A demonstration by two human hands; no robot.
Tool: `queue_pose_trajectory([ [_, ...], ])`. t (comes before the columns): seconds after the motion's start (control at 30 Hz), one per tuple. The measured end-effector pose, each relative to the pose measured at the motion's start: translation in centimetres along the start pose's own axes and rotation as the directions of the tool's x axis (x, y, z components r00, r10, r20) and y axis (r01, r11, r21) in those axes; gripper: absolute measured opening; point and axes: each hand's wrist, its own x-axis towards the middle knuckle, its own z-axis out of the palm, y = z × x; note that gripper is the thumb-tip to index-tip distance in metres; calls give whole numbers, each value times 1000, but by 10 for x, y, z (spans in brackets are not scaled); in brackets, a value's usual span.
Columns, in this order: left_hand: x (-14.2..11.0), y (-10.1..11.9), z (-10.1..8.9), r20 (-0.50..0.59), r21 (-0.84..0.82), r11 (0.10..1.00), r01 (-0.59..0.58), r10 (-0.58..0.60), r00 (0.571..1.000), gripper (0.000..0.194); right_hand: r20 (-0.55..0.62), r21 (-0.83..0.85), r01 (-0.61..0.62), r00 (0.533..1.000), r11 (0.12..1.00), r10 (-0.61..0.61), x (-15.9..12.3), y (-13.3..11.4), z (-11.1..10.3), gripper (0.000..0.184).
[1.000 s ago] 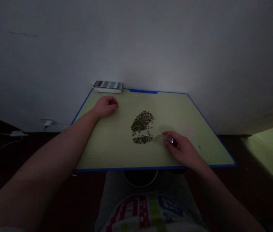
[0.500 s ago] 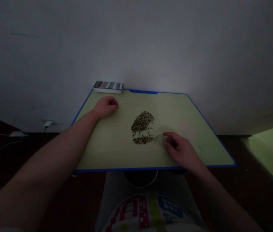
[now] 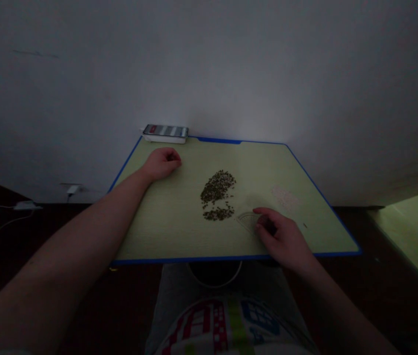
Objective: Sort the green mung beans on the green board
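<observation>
My right hand (image 3: 281, 234) pinches a clear plastic protractor (image 3: 248, 219) near the front right of the table. Its curved edge points left, just short of a small strip of dark beans or seeds (image 3: 218, 213). Behind that strip lies a larger heap of the same mixed dark and pale seeds (image 3: 218, 186), with a thin gap and a few loose ones between. My left hand (image 3: 162, 163) rests on the table at the left, fingers curled in, and nothing shows in it. Beyond my right hand is a spread of small pale grains (image 3: 285, 198).
The pale table (image 3: 172, 231) has a blue rim and stands against a wall. A phone (image 3: 165, 130) lies on a white box at the back left corner. One small dark sliver (image 3: 305, 226) sits at the right. A round container (image 3: 214, 282) is under the front edge.
My right hand has moved slightly right and toward me, drawing the protractor away from the small strip of seeds. My left hand has stayed in place.
</observation>
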Motion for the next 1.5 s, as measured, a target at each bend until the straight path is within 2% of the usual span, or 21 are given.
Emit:
queue_pose_trajectory([
  [0.17, 1, -2, 0, -3, -4, 1000, -6, 6, 1000, 17, 10, 0, 0, 1000, 1000, 0, -6, -7, 5, 34],
  [0.43, 2, -1, 0, -9, 30, 1000, 2, -2, 1000, 17, -33, -42, -9, 999, 999, 8, 1, -8, 11, 39],
  [0.7, 2, -1, 0, -2, 0, 1000, -8, 8, 1000, 17, -81, -143, 89, 992, 986, -101, 1, -11, 13, 40],
  [1.17, 1, -2, 0, -6, 15, 1000, -14, 14, 1000, 19, -160, -239, -65, 987, 969, 27, 0, 4, -1, 43],
  [1.37, 0, 2, -1, -15, 43, 999, -1, 2, 1000, 18, -98, -162, 42, 993, 986, -59, -5, 0, 4, 42],
  [1.5, 0, 2, -1, -1, 35, 999, 12, -12, 1000, 18, -95, -154, 47, 994, 987, -62, -2, -6, 12, 42],
])
